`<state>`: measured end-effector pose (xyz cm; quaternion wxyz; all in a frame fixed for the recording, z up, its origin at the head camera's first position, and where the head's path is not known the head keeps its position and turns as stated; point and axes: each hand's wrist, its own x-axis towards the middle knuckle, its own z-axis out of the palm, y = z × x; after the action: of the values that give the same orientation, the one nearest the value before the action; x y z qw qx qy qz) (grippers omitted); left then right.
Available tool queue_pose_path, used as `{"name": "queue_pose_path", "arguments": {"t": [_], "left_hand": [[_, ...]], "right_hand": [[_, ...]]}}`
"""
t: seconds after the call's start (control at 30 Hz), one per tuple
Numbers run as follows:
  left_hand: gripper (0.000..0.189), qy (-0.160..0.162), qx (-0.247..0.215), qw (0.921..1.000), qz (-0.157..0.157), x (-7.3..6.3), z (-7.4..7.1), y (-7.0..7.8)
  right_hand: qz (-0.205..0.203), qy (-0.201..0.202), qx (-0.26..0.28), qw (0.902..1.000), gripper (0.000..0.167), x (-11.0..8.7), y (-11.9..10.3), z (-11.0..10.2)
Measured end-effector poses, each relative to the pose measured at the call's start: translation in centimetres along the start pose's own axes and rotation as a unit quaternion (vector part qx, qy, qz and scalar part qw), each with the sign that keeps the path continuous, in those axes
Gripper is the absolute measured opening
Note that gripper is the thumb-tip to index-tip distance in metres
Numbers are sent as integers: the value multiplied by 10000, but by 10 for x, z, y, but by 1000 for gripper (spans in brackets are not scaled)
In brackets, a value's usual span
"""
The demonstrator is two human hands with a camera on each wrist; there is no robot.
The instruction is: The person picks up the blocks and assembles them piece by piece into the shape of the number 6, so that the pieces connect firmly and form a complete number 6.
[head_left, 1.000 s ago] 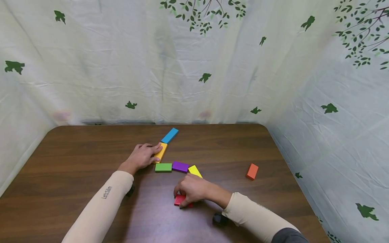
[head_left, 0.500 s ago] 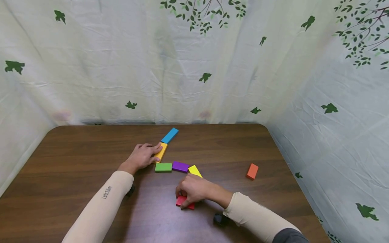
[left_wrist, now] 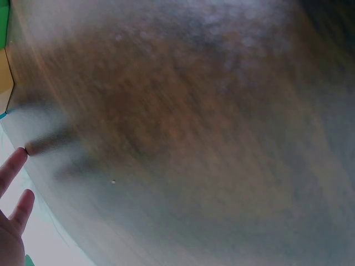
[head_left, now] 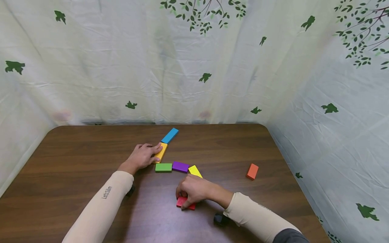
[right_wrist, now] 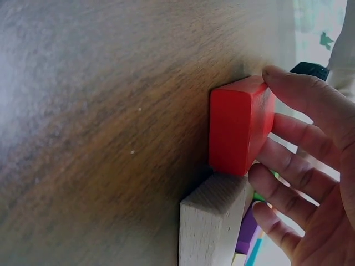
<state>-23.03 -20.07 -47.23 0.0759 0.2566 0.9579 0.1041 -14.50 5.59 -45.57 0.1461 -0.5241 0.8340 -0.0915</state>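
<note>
My left hand [head_left: 143, 156] rests on the amber-yellow block [head_left: 161, 152], its thumb and index finger touching the top. The block's far end meets a blue block [head_left: 170, 135]; a green block [head_left: 163, 167] lies by its near end. A purple block [head_left: 180, 167] and a yellow block [head_left: 195, 171] carry the row rightward. My right hand [head_left: 193, 189] holds a red block [head_left: 186, 203] flat on the table between thumb and fingers. In the right wrist view, a plain wooden block [right_wrist: 208, 227] lies end-on against the red block [right_wrist: 230, 130]; my hand hides it from the head view.
An orange-red block [head_left: 252, 171] lies apart on the right side of the brown wooden table [head_left: 79, 152]. White cloth with green leaf prints [head_left: 121, 67] hangs behind and on both sides. A dark camera [head_left: 221, 219] sits under my right wrist.
The red block has slid slightly right and toward me, with my right hand moving along with it. My left hand and the other visible blocks stay in place.
</note>
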Motion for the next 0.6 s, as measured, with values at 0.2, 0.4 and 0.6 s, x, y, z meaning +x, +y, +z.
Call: {"name": "queue_pose_path", "arguments": {"t": [0.2,0.4,0.6], "left_hand": [[61,15,-16,10000,15,0,1,-1],[61,50,-31,10000,17,0,1,-1],[61,101,-42,9999,24,0,1,-1]], "right_hand": [[-45,-75,39,10000,28,0,0,0],[-133,-121,28,9998,29,1,0,0],[-156,-148,20,9998,29,1,1,0]]}}
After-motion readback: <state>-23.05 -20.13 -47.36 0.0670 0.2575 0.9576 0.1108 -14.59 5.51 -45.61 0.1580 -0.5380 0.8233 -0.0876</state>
